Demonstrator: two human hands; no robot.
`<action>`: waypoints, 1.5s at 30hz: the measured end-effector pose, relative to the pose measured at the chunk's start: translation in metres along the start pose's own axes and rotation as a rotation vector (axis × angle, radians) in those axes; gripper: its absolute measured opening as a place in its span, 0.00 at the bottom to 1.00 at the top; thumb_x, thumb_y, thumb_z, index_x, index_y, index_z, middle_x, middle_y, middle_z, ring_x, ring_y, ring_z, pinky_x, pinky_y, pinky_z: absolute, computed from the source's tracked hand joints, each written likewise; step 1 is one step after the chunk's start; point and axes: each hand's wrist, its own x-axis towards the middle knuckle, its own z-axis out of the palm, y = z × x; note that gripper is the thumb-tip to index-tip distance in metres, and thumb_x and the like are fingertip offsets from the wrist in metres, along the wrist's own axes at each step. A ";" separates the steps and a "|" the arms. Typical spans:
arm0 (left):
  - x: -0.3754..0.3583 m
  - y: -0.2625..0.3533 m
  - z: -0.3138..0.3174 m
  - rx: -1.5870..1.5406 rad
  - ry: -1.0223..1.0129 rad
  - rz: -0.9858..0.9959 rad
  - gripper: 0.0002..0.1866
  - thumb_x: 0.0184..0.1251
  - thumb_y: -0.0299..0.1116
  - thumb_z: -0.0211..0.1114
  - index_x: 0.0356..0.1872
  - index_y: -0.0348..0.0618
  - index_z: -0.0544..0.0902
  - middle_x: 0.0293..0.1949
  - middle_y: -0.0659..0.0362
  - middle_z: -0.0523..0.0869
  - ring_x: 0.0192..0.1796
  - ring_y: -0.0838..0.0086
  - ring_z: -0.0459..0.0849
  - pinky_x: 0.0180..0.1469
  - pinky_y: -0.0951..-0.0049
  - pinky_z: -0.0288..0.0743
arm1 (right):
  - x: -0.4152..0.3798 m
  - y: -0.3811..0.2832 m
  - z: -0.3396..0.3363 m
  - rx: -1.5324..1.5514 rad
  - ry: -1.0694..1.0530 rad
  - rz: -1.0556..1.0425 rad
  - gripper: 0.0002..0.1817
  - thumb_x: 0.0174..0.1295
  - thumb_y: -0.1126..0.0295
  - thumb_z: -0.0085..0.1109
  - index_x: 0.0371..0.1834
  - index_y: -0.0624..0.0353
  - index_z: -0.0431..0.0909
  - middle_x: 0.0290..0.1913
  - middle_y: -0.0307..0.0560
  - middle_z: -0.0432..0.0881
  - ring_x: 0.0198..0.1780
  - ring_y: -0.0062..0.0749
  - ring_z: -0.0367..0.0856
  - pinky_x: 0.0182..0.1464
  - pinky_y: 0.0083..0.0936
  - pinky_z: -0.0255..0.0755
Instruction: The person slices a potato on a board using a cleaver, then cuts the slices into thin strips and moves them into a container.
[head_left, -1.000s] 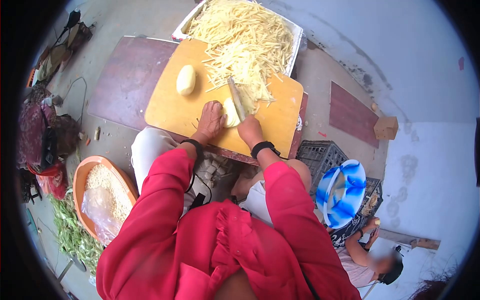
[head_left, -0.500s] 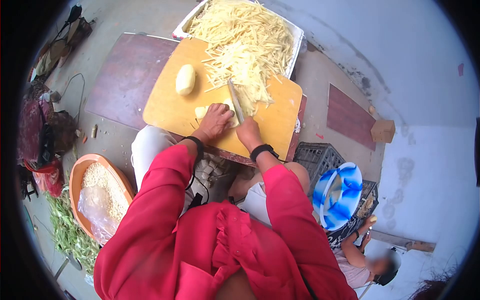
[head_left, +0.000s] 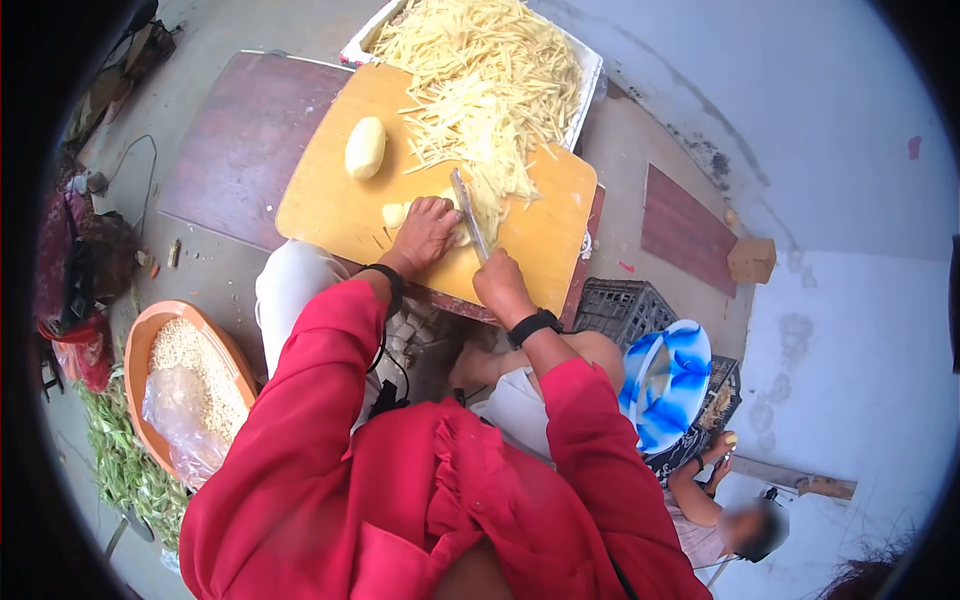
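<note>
A wooden cutting board (head_left: 325,195) lies before me. My left hand (head_left: 427,238) presses down with bent fingers on a potato piece (head_left: 460,232), which it mostly covers. Wrapped round a knife handle, my right hand (head_left: 503,283) is closed. The knife blade (head_left: 468,208) points away from me, beside the left fingertips. Just left of that hand lies a smaller cut potato chunk (head_left: 394,215). A whole peeled potato (head_left: 365,148) rests farther left on the board. Potato strips (head_left: 480,95) spread from the blade into a white box (head_left: 594,85) at the far edge.
An orange basin (head_left: 140,390) with pale kernels and a plastic bag stands at lower left, near green leaves (head_left: 120,455). To the right are a black crate (head_left: 620,305), a blue-and-white basin (head_left: 690,385) and another person (head_left: 695,500) holding something pale.
The whole view has shifted slightly, with the board a little farther left and up. My right hand and the knife handle sit slightly lower relative to the board. The left hand keeps its place.
</note>
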 end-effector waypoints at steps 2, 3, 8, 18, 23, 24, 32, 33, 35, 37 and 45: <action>-0.002 -0.002 0.001 -0.023 0.032 0.025 0.17 0.60 0.43 0.63 0.48 0.50 0.77 0.48 0.54 0.74 0.53 0.54 0.71 0.58 0.54 0.63 | 0.004 -0.003 0.003 0.013 -0.018 0.000 0.14 0.56 0.75 0.50 0.39 0.78 0.74 0.38 0.81 0.78 0.46 0.71 0.79 0.51 0.53 0.73; -0.003 -0.002 0.001 -0.017 0.020 0.023 0.17 0.60 0.44 0.63 0.48 0.50 0.77 0.48 0.54 0.74 0.53 0.55 0.71 0.58 0.54 0.63 | 0.008 -0.002 0.005 0.022 -0.041 0.002 0.13 0.56 0.75 0.50 0.38 0.77 0.75 0.38 0.81 0.78 0.46 0.71 0.79 0.51 0.53 0.73; -0.002 -0.006 0.004 -0.015 -0.001 0.020 0.17 0.61 0.45 0.62 0.47 0.50 0.76 0.48 0.54 0.74 0.53 0.55 0.71 0.57 0.55 0.63 | 0.041 -0.007 0.019 0.031 -0.049 -0.005 0.13 0.57 0.74 0.50 0.36 0.76 0.77 0.37 0.80 0.79 0.46 0.69 0.80 0.51 0.52 0.74; 0.000 -0.004 -0.004 -0.033 0.006 0.031 0.15 0.56 0.35 0.64 0.45 0.49 0.75 0.46 0.55 0.74 0.53 0.56 0.71 0.57 0.56 0.63 | 0.054 -0.012 0.016 0.255 0.008 0.159 0.16 0.59 0.73 0.51 0.45 0.74 0.76 0.48 0.75 0.79 0.54 0.65 0.78 0.58 0.49 0.71; 0.000 0.000 -0.003 -0.063 0.001 0.010 0.15 0.56 0.32 0.63 0.45 0.47 0.75 0.48 0.53 0.75 0.54 0.54 0.71 0.58 0.55 0.64 | 0.009 -0.004 -0.003 0.024 -0.011 0.042 0.14 0.57 0.75 0.49 0.41 0.75 0.76 0.42 0.78 0.79 0.49 0.70 0.79 0.54 0.52 0.72; 0.000 0.000 -0.005 -0.060 0.005 0.008 0.15 0.56 0.32 0.63 0.45 0.47 0.75 0.48 0.53 0.75 0.54 0.54 0.71 0.58 0.55 0.64 | 0.002 -0.002 -0.001 0.014 0.002 0.032 0.13 0.57 0.75 0.49 0.40 0.75 0.76 0.41 0.79 0.79 0.48 0.70 0.79 0.53 0.52 0.72; 0.000 0.000 -0.003 -0.068 0.044 0.021 0.15 0.55 0.31 0.63 0.45 0.46 0.75 0.46 0.54 0.75 0.53 0.54 0.72 0.57 0.56 0.64 | 0.005 -0.004 0.005 -0.004 -0.034 0.014 0.11 0.55 0.76 0.50 0.34 0.77 0.77 0.37 0.78 0.80 0.44 0.70 0.80 0.48 0.51 0.75; 0.000 -0.001 -0.001 -0.065 0.047 0.024 0.15 0.55 0.31 0.63 0.45 0.47 0.75 0.46 0.54 0.75 0.53 0.54 0.72 0.57 0.56 0.64 | 0.009 -0.007 0.006 0.000 -0.039 0.017 0.11 0.55 0.76 0.50 0.33 0.77 0.77 0.36 0.78 0.80 0.43 0.70 0.80 0.47 0.51 0.75; -0.001 -0.004 0.002 -0.067 0.047 0.030 0.15 0.55 0.31 0.63 0.44 0.47 0.75 0.45 0.54 0.75 0.52 0.55 0.72 0.57 0.56 0.65 | 0.023 -0.011 0.004 0.140 -0.166 0.132 0.11 0.55 0.76 0.51 0.32 0.77 0.77 0.35 0.77 0.80 0.43 0.71 0.80 0.48 0.51 0.75; 0.000 -0.006 0.002 -0.070 0.046 0.036 0.14 0.55 0.31 0.63 0.44 0.47 0.75 0.45 0.54 0.75 0.52 0.55 0.72 0.57 0.56 0.65 | 0.039 -0.014 0.009 0.202 -0.213 0.189 0.11 0.56 0.76 0.50 0.33 0.76 0.77 0.34 0.76 0.81 0.38 0.68 0.82 0.39 0.50 0.77; 0.002 -0.006 -0.004 -0.076 0.011 0.025 0.15 0.54 0.29 0.63 0.44 0.46 0.74 0.45 0.53 0.75 0.52 0.54 0.72 0.57 0.56 0.65 | 0.072 0.000 0.037 0.225 0.098 0.075 0.13 0.56 0.76 0.50 0.40 0.77 0.75 0.38 0.75 0.81 0.41 0.67 0.82 0.43 0.46 0.78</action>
